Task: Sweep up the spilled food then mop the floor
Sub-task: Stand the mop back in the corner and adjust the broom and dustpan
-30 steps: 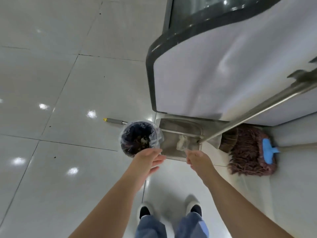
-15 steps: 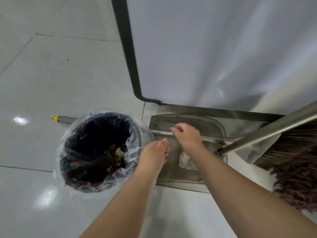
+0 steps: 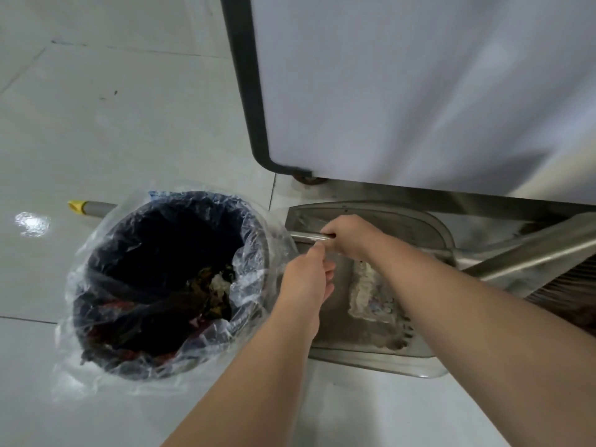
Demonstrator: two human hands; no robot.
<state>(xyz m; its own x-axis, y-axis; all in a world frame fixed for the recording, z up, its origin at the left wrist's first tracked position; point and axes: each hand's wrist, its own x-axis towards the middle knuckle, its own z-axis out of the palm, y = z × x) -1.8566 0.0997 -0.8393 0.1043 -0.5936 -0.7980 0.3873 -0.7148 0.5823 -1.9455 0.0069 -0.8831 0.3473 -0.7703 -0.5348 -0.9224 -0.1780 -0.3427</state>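
A steel dustpan (image 3: 371, 359) lies on the tiled floor with a pale clump of spilled food (image 3: 367, 295) inside it. A thin metal broom handle (image 3: 306, 234) runs across the pan's back, and its yellow-tipped end (image 3: 77, 206) pokes out behind the bin. My right hand (image 3: 348, 237) grips this handle over the pan. My left hand (image 3: 306, 279) hovers just below it at the pan's left edge, fingers loosely curled and holding nothing. The dark waste bin (image 3: 96, 253), lined with clear plastic and holding rubbish, stands directly left of the pan.
A large white cabinet (image 3: 403, 91) with a dark edge rises right behind the pan. A thick steel pole (image 3: 532, 253) slants up to the right from the pan. Broom bristles (image 3: 554, 288) show at the right edge. Glossy floor tiles (image 3: 113, 124) spread to the left.
The view has dropped closer to the bin and dustpan. My right hand has closed round the broom handle, and my left hand has come up beside it.
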